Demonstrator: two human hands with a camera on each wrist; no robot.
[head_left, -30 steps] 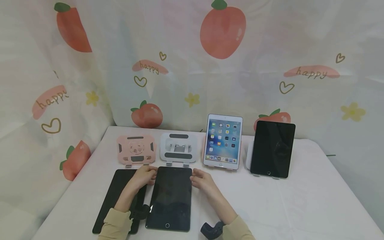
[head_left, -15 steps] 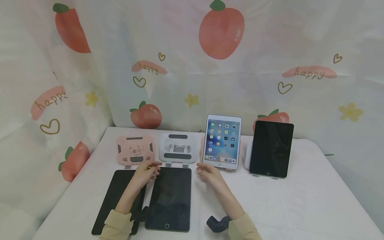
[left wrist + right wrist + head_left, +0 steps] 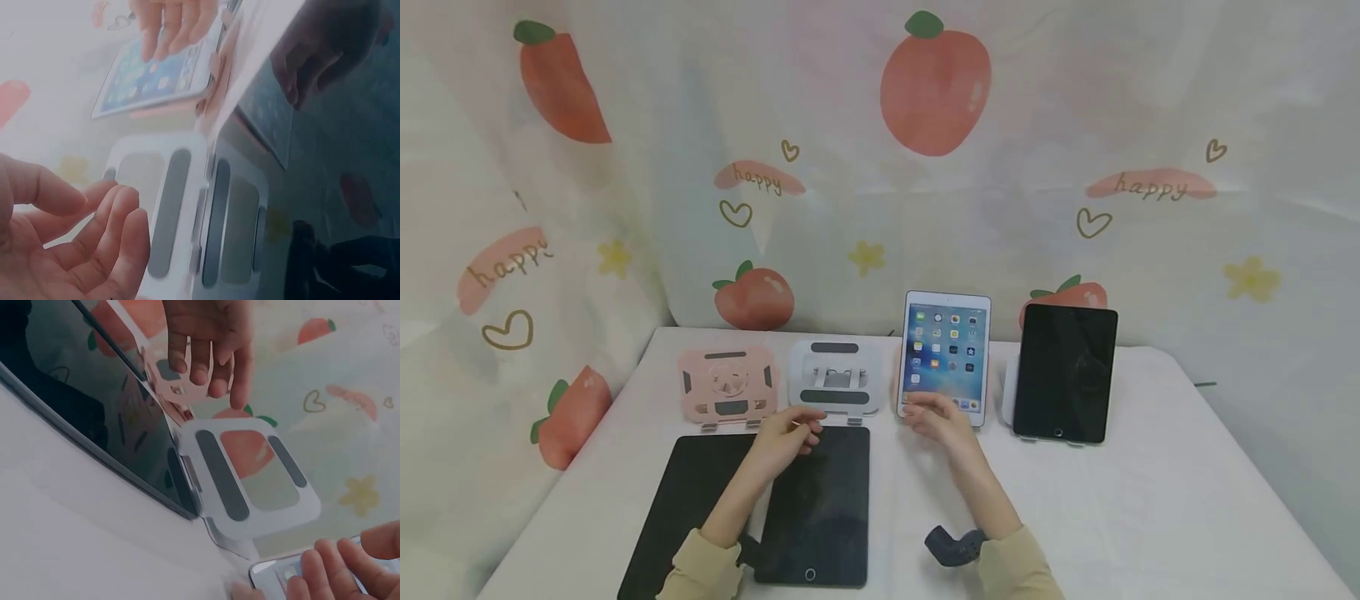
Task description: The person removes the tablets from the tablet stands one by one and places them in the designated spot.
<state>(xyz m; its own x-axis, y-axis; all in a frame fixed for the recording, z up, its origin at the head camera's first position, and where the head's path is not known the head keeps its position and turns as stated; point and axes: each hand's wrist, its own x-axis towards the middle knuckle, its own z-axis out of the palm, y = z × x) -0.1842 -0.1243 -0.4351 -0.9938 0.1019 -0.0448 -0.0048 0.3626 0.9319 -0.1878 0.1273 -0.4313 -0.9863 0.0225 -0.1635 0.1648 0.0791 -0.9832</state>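
A black tablet (image 3: 816, 517) lies flat on the table, its far edge at the foot of a white folding tablet stand (image 3: 835, 379). Above its far left corner hovers my left hand (image 3: 784, 440), fingers loosely bent and holding nothing. My right hand (image 3: 946, 427) hangs in the air before the lower part of a white tablet with a lit screen (image 3: 943, 350), its fingers relaxed around nothing. Another black tablet (image 3: 688, 500) lies flat to the left, partly covered by my left forearm. Behind it stands a pink tablet stand (image 3: 727, 387).
At the right, a black tablet (image 3: 1066, 375) leans upright on a stand. The lit tablet is propped up as well. A white cloth covers the table (image 3: 1165, 492), and a fruit-print curtain (image 3: 820, 92) hangs behind and at the left.
Both hands have come away from the sides of the middle black tablet. The right one moved right and up, and the left rose slightly over the tablet's corner. The head view shifted a little.
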